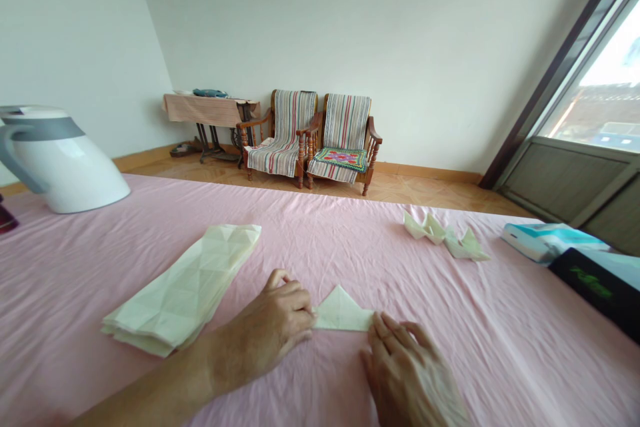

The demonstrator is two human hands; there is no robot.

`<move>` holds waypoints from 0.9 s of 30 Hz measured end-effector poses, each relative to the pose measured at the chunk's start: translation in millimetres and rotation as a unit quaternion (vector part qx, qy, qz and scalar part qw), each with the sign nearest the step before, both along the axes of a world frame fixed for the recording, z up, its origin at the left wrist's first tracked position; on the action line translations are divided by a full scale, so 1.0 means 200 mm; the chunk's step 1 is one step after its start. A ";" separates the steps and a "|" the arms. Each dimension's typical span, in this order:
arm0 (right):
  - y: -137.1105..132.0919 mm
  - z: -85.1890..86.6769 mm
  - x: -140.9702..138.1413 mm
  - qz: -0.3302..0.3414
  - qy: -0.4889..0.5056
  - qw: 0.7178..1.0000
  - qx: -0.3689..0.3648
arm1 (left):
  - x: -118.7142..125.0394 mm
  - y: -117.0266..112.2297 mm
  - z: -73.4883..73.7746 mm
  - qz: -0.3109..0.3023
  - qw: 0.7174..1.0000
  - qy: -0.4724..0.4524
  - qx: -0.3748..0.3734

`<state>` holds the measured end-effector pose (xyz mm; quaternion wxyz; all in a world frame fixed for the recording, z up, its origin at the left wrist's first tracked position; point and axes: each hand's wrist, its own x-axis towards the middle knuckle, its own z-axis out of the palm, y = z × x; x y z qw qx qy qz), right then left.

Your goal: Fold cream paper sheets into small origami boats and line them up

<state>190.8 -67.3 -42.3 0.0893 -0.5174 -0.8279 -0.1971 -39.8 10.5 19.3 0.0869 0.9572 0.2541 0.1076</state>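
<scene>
A piece of pale green folded paper (340, 313) lies on the pink cloth, with a straight near edge and a pointed peak on its far side. My left hand (273, 320) is closed on its left end, fingers curled, hiding that corner. At the other end, my right hand (407, 360) grips the right corner, its fingertips on top and its thumb by the near edge. Left of my left hand is a stack of creased paper sheets (187, 287). Two folded paper boats (424, 228) (466, 245) rest farther away on the right.
The pink cloth (320, 213) is wrinkled. A white and grey jug (85, 170) stands at the far left. On the right lie a blue and white tissue pack (540, 240) and a black box (593, 287). Beyond the cloth's far edge are two wooden armchairs (285, 127) (347, 123).
</scene>
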 end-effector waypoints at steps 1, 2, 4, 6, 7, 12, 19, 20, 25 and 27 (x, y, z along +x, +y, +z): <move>0.00 0.00 0.00 -0.001 -0.002 1.000 -0.007 | 0.00 0.00 0.00 0.004 1.000 -0.006 -0.003; 0.00 0.01 0.00 -0.002 -0.003 1.000 -0.015 | 0.00 0.00 0.00 0.009 1.000 -0.014 -0.006; 0.00 0.02 0.00 -0.014 -0.001 1.000 -0.028 | 0.00 0.00 0.00 0.016 1.000 -0.026 -0.009; 0.00 0.02 0.00 -0.023 0.004 0.999 -0.035 | 0.00 0.00 -0.01 0.022 0.999 -0.031 -0.012; 0.00 0.03 0.00 -0.026 0.008 0.999 -0.034 | 0.00 0.00 -0.01 0.026 0.999 -0.033 -0.012; 0.02 0.07 0.00 -0.063 0.017 0.998 -0.004 | 0.00 0.01 -0.06 0.036 0.998 -0.050 -0.003; 0.04 0.08 0.00 -0.063 0.126 0.986 0.093 | 0.00 0.00 -0.10 0.060 0.992 -0.106 -0.015; 0.05 0.08 0.00 -0.050 0.145 0.984 0.089 | 0.00 0.00 -0.10 0.056 0.993 -0.107 -0.012; 0.04 0.07 -0.01 -0.016 0.199 0.979 0.035 | 0.00 0.00 -0.10 0.040 0.994 -0.105 0.008; 0.04 0.07 -0.01 -0.013 0.210 0.978 0.005 | 0.00 -0.01 -0.09 0.031 0.994 -0.105 0.010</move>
